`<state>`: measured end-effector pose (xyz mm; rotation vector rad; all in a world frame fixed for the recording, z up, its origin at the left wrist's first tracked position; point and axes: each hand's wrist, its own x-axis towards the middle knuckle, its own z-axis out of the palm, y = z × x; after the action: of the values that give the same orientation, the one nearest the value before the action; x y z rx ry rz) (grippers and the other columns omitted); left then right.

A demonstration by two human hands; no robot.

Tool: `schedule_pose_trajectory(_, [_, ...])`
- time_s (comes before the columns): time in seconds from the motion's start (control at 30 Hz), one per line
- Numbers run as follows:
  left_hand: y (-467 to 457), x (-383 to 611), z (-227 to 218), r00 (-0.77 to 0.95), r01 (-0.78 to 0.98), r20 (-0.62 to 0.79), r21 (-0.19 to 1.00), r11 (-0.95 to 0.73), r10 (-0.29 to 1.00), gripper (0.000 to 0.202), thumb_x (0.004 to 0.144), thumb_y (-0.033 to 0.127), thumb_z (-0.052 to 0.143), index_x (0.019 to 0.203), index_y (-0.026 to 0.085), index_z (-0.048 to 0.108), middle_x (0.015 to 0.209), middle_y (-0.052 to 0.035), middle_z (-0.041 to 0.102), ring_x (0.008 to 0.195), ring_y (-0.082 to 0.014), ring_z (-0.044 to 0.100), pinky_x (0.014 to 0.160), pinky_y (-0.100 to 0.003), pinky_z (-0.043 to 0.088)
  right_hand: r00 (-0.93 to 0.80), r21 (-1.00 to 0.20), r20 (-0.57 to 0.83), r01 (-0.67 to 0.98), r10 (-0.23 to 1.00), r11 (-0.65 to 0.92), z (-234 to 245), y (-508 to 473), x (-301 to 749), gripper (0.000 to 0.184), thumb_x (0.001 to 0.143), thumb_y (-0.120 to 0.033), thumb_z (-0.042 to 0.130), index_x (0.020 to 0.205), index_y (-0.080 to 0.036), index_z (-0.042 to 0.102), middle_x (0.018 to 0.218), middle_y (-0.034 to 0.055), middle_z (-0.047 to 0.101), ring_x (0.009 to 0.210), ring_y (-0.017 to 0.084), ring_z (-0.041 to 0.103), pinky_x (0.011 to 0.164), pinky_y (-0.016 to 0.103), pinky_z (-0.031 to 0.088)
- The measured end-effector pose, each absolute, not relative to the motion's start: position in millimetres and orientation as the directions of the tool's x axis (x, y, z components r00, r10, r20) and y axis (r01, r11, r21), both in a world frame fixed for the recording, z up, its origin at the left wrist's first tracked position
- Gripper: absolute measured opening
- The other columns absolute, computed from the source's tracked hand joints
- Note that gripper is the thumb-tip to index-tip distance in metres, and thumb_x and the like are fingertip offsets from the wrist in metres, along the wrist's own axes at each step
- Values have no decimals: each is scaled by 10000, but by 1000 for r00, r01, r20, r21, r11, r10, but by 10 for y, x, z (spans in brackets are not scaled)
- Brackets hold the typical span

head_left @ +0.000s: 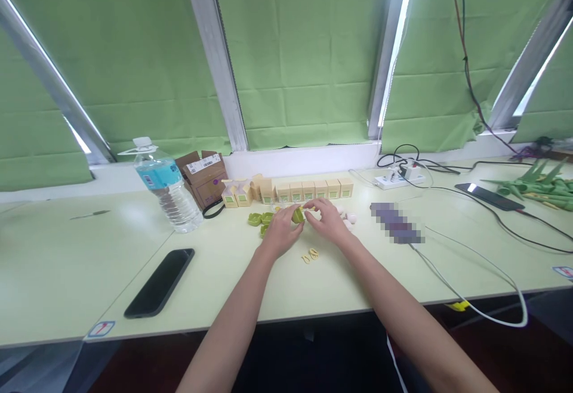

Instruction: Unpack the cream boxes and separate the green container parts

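Over the middle of the table, my left hand is closed on a small green cup-like piece. My right hand meets it from the right, thumb and fingertips curled at the piece's edge. A bit of yellow shows between the hands, too small to name. More green cup-like pieces lie just left of my left hand, partly covered by it. Small whitish round pieces sit to the right of my right hand. Thin yellow loops rest on the table nearer to me, below both hands.
Behind the hands runs a row of small beige boxes; the left ones have raised flaps. Further left are a brown carton, a large water bottle and a black phone. Cables, a power strip and another phone lie right.
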<state>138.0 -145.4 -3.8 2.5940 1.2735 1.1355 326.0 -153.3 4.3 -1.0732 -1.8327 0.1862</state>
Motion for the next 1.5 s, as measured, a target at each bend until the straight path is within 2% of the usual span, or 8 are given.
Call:
schedule_pose_trajectory(0.23, [-1429,1386,-50,406,669,581,338,-662,706,473,921,328,582,1377,214,524,1281,-101,657,1203,-275,595,1044,-475,474,-205,-714,521,427,828,555,27,-1560,3188,210,948,-364,549,1035,-234,689,1059,71,659,965,189,623,805,331,542])
schedule_pose_trajectory(0.37, [-1441,1378,-29,407,678,558,347,-649,723,489,905,291,585,1383,208,523,1278,-104,659,1205,-272,593,1040,-467,477,-231,-775,481,339,846,533,5,-1546,3169,229,880,-402,670,1031,-230,678,1103,68,672,1008,189,655,860,327,564])
schedule_pose_trajectory(0.6, [-1535,1396,63,453,623,535,381,-683,713,511,857,227,605,1364,244,545,1282,-72,658,1190,-255,604,1063,-452,463,-250,-778,455,354,854,518,-45,-1517,3138,186,924,-368,600,1010,-222,677,1025,47,715,884,171,689,837,329,570])
schedule_pose_trajectory(0.77, [-1587,1404,106,476,597,524,397,-697,706,564,899,226,549,1455,250,454,1354,-77,620,1233,-238,583,1091,-441,439,-201,-774,478,363,855,518,14,-1551,3162,221,925,-396,585,976,-205,685,1011,59,709,889,172,674,807,311,569])
schedule_pose_trajectory(0.9, [-1565,1396,98,456,604,548,388,-696,701,554,918,218,523,1465,250,441,1314,-85,631,1137,-226,615,1055,-436,460,-185,-787,489,328,853,522,69,-1575,3194,270,944,-438,550,980,-204,679,986,60,716,881,167,672,801,307,568])
schedule_pose_trajectory(1.1, [-1467,1364,50,356,637,636,371,-676,685,438,912,245,576,1349,231,560,1051,-55,709,919,-201,653,910,-398,520,-110,-783,517,340,849,520,79,-1572,3215,285,920,-468,562,935,-197,646,958,57,695,864,169,658,769,298,559])
schedule_pose_trajectory(1.37, [-1361,1324,3,339,581,751,307,-754,567,197,917,272,628,1089,203,696,924,-56,734,837,-186,683,807,-347,555,-116,-780,507,360,854,512,98,-1602,3198,268,915,-452,565,967,-201,648,1000,60,699,880,173,662,776,302,547])
schedule_pose_trajectory(1.5, [-1329,1319,-14,342,577,777,271,-771,529,165,929,270,615,1041,202,715,894,-53,739,826,-185,693,798,-343,563,-104,-791,503,347,858,505,97,-1599,3199,266,917,-450,566,977,-204,646,1006,55,700,886,171,666,780,300,547])
